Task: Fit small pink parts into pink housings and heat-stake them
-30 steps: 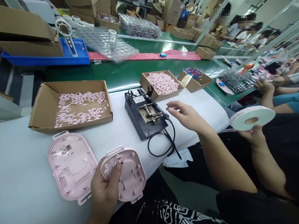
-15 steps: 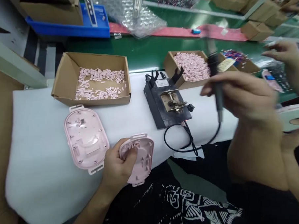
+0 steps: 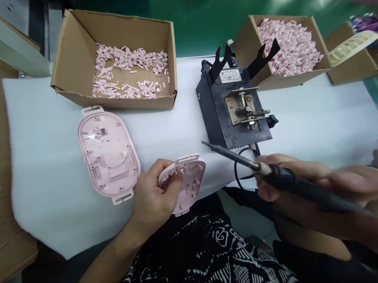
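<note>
"Two bare hands, then; is either one free?"

"Neither. The left hand [image 3: 155, 197] grips a small pink shell [image 3: 195, 181] by its side, thumb inside. The right hand [image 3: 347, 184] is wrapped round a black pen-shaped iron [image 3: 281, 178], whose thin tip points leftward, apart from the shell."

"What lies beneath them?"

"A smooth white sheet [image 3: 61, 222], ending near the left hand's shell. Just to the left of that hand, a larger pink shell [image 3: 114, 147] lies flat on it, inner side up."

"And beyond the hands?"

"Past the iron's tip stands a black metal unit [image 3: 221, 115] with forked holders and a worn brass-coloured plate. Beyond the left hand, an open carton [image 3: 131, 103] holds scattered pink bits [image 3: 141, 60]. Beyond the right hand, a second carton [image 3: 280, 82] is heaped with pink pieces [image 3: 290, 49], and a third, partly cut off, holds coloured wires [image 3: 367, 27]."

"What of the room?"

"Farthest from both hands runs a glossy green bench top [image 3: 199, 16]. A pale post [image 3: 15, 38] slants in at far left. Nearest, below the hands, is black-and-white patterned clothing [image 3: 225, 256]."
</note>
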The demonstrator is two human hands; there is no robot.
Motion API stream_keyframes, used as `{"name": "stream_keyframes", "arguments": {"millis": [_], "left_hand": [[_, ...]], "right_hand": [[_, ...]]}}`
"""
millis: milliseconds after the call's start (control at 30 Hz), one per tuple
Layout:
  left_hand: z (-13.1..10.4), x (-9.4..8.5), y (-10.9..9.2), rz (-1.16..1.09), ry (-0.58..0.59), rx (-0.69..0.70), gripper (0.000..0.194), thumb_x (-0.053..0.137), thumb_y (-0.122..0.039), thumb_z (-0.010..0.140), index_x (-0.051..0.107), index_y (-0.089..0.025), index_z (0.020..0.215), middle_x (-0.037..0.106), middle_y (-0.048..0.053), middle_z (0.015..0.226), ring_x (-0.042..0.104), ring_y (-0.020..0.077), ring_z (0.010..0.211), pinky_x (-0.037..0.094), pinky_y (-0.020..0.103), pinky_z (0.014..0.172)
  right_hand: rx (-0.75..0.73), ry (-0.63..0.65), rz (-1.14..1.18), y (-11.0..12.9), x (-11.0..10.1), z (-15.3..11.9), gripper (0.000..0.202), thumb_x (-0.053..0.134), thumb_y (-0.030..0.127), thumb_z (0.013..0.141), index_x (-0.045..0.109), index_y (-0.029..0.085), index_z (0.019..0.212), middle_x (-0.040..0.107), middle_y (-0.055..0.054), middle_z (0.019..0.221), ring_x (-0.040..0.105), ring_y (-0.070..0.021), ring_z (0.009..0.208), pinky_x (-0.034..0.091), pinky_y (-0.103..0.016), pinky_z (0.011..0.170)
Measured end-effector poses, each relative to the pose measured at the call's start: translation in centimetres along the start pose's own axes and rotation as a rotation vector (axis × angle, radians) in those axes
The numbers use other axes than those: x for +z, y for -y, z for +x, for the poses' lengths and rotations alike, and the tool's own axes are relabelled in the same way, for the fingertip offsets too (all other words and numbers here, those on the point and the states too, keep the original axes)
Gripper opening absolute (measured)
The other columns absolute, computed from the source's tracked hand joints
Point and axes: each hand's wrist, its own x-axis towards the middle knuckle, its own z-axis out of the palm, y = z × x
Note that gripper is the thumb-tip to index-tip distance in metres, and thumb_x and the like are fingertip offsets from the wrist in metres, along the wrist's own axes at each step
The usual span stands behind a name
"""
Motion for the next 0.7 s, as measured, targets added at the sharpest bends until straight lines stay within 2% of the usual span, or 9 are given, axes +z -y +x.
{"name": "stream_keyframes", "arguments": {"millis": [67, 133, 233, 300, 400, 500, 567, 633, 700], "left_hand": [[-0.1, 0.0, 0.0, 0.007, -0.003, -0.002, 0.013, 0.064, -0.03, 0.093, 0.061, -0.022, 0.083, 0.046, -0.007, 0.057, 0.041, 0.008, 0.047, 0.032, 0.022, 0.042], [0.0, 0.0, 0.1, 0.019, -0.002, -0.009, 0.014, 0.063, -0.032, 0.094, 0.061, -0.023, 0.084, 0.045, -0.007, 0.057, 0.04, 0.0083, 0.047, 0.032, 0.022, 0.042], [0.1, -0.1, 0.1, 0.049, 0.006, -0.018, 0.014, 0.061, -0.035, 0.096, 0.061, -0.023, 0.088, 0.047, -0.006, 0.058, 0.043, 0.0092, 0.049, 0.033, 0.022, 0.043], [0.2, -0.1, 0.2, 0.064, 0.012, -0.017, 0.013, 0.06, -0.036, 0.096, 0.062, -0.024, 0.094, 0.053, -0.005, 0.062, 0.048, 0.0099, 0.052, 0.037, 0.023, 0.046], [0.2, -0.1, 0.3, 0.073, 0.028, -0.01, 0.014, 0.058, -0.036, 0.097, 0.064, -0.025, 0.105, 0.06, -0.004, 0.069, 0.055, 0.011, 0.058, 0.042, 0.024, 0.051], [0.1, -0.1, 0.4, 0.083, 0.035, -0.013, 0.016, 0.058, -0.035, 0.097, 0.064, -0.025, 0.108, 0.058, -0.004, 0.066, 0.052, 0.011, 0.055, 0.04, 0.024, 0.048], [0.0, -0.2, 0.4, 0.092, 0.026, -0.008, 0.016, 0.059, -0.034, 0.096, 0.065, -0.024, 0.107, 0.059, -0.004, 0.066, 0.052, 0.011, 0.054, 0.041, 0.025, 0.049], [0.0, -0.3, 0.3, 0.09, 0.018, -0.001, 0.017, 0.059, -0.033, 0.095, 0.065, -0.023, 0.107, 0.061, -0.003, 0.069, 0.054, 0.0116, 0.056, 0.043, 0.025, 0.05], [0.1, -0.3, 0.3, 0.079, 0.012, -0.014, 0.017, 0.059, -0.034, 0.095, 0.065, -0.022, 0.105, 0.062, -0.002, 0.072, 0.056, 0.0126, 0.058, 0.044, 0.026, 0.05]], "right_hand": [[-0.048, -0.095, 0.169, -0.1, 0.6, -0.1, 0.041, 0.044, 0.053, 0.104, 0.065, 0.03, 0.131, 0.068, -0.001, 0.074, 0.062, -0.0205, 0.055, 0.055, -0.041, 0.054], [-0.098, -0.089, 0.248, -0.6, 1.0, -0.1, 0.029, 0.056, 0.033, 0.101, 0.072, 0.018, 0.119, 0.069, -0.003, 0.075, 0.064, -0.0187, 0.055, 0.054, -0.038, 0.051], [-0.062, -0.033, 0.331, -1.5, 1.5, -0.2, 0.031, 0.06, 0.016, 0.09, 0.067, 0.015, 0.121, 0.066, -0.003, 0.071, 0.064, -0.0174, 0.053, 0.052, -0.034, 0.045], [-0.022, -0.021, 0.336, -2.3, 1.8, -0.1, 0.029, 0.062, 0.015, 0.088, 0.066, 0.014, 0.117, 0.066, -0.005, 0.073, 0.066, -0.0185, 0.057, 0.053, -0.033, 0.045], [-0.151, -0.019, 0.252, -3.2, 2.0, 0.6, 0.024, 0.07, 0.021, 0.088, 0.067, 0.013, 0.11, 0.068, -0.005, 0.073, 0.065, -0.0171, 0.056, 0.053, -0.03, 0.044], [-0.176, -0.011, 0.191, -3.7, 1.9, 1.4, 0.038, 0.082, 0.011, 0.077, 0.066, 0.016, 0.111, 0.068, -0.001, 0.072, 0.068, -0.0169, 0.057, 0.058, -0.028, 0.047], [-0.17, 0.041, 0.152, -3.6, 1.7, 1.8, 0.04, 0.081, 0.003, 0.072, 0.065, 0.018, 0.106, 0.067, 0.0, 0.07, 0.069, -0.0171, 0.057, 0.059, -0.027, 0.048], [-0.244, 0.056, 0.129, -3.5, 1.5, 2.1, 0.025, 0.077, 0.01, 0.078, 0.065, 0.02, 0.098, 0.066, 0.0, 0.065, 0.065, -0.016, 0.05, 0.056, -0.027, 0.043], [-0.211, 0.027, 0.078, -3.4, 1.4, 2.3, 0.009, 0.071, 0.025, 0.087, 0.063, 0.024, 0.091, 0.066, 0.0, 0.063, 0.063, -0.0162, 0.047, 0.056, -0.03, 0.042]]}}
